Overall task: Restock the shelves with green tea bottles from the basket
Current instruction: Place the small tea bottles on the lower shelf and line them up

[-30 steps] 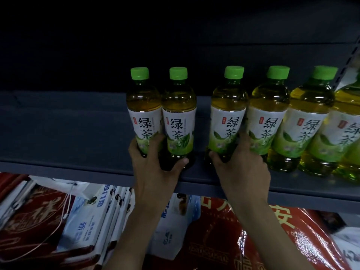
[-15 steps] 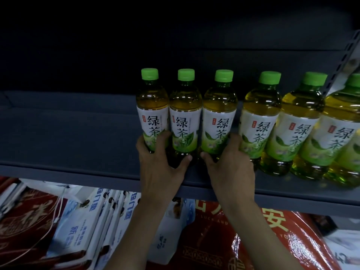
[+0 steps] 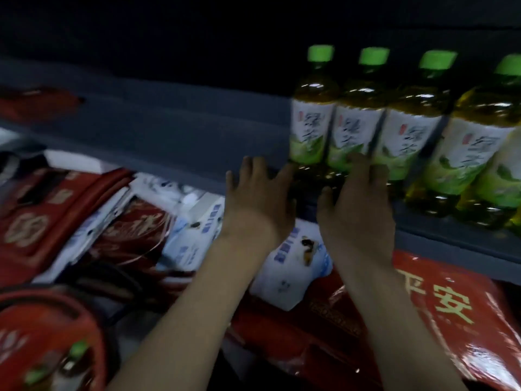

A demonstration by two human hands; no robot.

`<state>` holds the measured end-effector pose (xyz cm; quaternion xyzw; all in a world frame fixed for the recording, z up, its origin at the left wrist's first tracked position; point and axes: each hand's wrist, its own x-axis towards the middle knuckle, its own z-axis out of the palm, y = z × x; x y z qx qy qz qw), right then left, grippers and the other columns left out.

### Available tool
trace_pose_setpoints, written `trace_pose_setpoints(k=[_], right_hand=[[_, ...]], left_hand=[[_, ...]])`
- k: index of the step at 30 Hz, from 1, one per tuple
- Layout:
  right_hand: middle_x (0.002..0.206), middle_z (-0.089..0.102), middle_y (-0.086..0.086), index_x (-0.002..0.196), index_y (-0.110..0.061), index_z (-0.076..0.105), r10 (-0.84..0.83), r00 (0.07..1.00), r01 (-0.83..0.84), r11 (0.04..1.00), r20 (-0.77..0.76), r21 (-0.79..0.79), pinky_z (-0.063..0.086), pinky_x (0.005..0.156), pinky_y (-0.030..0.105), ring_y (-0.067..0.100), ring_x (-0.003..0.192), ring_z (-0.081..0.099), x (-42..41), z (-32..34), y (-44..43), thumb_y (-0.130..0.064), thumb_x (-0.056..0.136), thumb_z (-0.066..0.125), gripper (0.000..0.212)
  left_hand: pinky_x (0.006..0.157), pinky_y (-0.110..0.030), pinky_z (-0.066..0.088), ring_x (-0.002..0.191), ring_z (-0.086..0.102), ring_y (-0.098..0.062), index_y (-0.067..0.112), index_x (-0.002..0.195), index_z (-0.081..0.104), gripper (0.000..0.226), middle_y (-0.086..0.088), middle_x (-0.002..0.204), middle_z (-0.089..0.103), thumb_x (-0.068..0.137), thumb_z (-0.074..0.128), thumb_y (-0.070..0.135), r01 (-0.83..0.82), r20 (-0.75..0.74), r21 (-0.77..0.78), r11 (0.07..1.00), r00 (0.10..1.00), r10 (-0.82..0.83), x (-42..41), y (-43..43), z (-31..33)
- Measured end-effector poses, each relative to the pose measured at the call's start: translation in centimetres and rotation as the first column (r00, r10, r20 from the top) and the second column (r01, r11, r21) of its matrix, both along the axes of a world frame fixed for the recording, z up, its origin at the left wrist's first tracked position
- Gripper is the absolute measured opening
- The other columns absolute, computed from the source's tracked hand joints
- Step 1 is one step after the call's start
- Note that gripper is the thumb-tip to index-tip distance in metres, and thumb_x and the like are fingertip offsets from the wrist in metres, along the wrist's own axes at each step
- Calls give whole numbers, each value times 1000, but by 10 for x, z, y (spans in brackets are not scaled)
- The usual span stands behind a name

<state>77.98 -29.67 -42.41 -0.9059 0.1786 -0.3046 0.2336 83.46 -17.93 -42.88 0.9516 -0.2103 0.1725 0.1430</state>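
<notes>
**Both hands held open at the foot of the bottle row**

At the lower left a red basket (image 3: 53, 303) is seen, with two green caps (image 3: 77, 349) showing inside it, much blurred. Above it red boxes (image 3: 36, 218) are stacked, marked with gold characters that cannot be read. Beside them white packs (image 3: 197, 230) are propped up, printed in blue, and the print is too smeared to make out.

The left hand (image 3: 258, 201) is raised in front of the edge of the grey shelf (image 3: 169, 136), its back turned to the camera. Its fingers (image 3: 248, 169) are straightened and spread, and nothing is held in them. The thumb is stretched toward the base of the leftmost bottle (image 3: 310, 128), but whether it touches cannot be told through the blur.

The right hand (image 3: 359, 210) is held just beside it, the two hands kept apart. Its fingers are straight and close together, laid upward over the dark lower parts of the second and third bottles. No grip is seen.

The green tea bottles (image 3: 406, 136) are stood upright in a tight row on the right part of the shelf. They are capped in bright green and wrapped in white labels with green leaves. Dark characters and a small red mark are printed on each label, but they are too blurred to read.

Below the shelf at the right a glossy red packet (image 3: 479, 348) is laid, and the yellow characters 平安 are printed on it.
</notes>
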Motion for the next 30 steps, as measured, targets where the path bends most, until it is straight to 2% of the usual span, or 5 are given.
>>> trace_pose_setpoints(k=[6,15,19,25,30], right_hand=[[132,44,8,126,-19,51,529,845,-532,846,-78,-35,46,88,41,29,111,52,-10,2,133,-20,95,53,32],[110,59,6,111,-19,62,887,161,-974,214,-433,74,51,88,40,29,105,59,-41,-23,381,-27,91,57,23],[82,66,11,99,0,70,808,-28,-878,261,-589,401,50,66,29,29,84,65,-37,-66,454,-16,87,59,23],[90,61,10,104,-9,63,618,-328,-708,340,-714,619,50,70,33,24,84,62,-68,-163,488,-22,92,59,18],[101,62,8,125,-7,58,563,-401,-756,241,-722,608,47,77,32,24,94,61,-85,-208,508,-26,90,63,40]], left_hand=[[96,-43,44,119,48,-35,32,137,42,49,-10,129,49,89,49,42,-348,-70,98,932,932,355,-83,174,7],[98,-39,46,120,55,-32,21,130,53,44,-14,129,59,89,58,36,-801,-490,184,570,428,760,-218,418,-69],[97,-32,45,120,55,-29,16,129,57,45,-12,130,60,88,61,36,-861,-674,162,483,261,691,-237,470,-124],[84,-35,50,113,58,-36,11,136,36,72,-17,128,57,77,71,31,-998,-868,45,47,-16,497,-285,509,-199],[88,-31,47,115,57,-33,17,150,7,98,-18,129,55,78,74,20,-996,-935,77,40,-58,351,-282,498,-237]])
